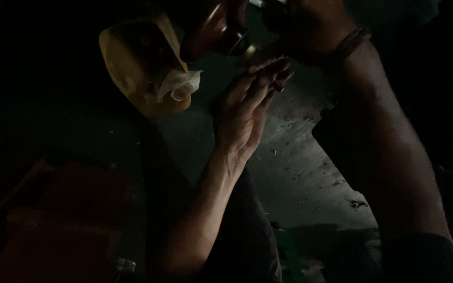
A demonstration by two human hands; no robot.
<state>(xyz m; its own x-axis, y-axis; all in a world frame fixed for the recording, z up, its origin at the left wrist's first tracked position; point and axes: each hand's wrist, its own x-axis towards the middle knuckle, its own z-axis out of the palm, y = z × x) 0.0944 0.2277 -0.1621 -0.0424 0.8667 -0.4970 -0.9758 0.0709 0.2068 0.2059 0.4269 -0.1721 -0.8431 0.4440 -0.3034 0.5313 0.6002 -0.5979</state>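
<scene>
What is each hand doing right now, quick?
Left hand: open, fingers stretched upward, holding nothing that can be seen.
Right hand: raised at the top, too dark to tell its grip.

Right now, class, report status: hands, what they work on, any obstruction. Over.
Left hand open, fingers raised. Right hand at dark reddish object, grip unclear. Yellow container beside them. Too dark for more.

Darkness hides what the right hand (294, 26) holds; the top edge cuts it off. The orange crate (53, 230) is barely discernible.
</scene>
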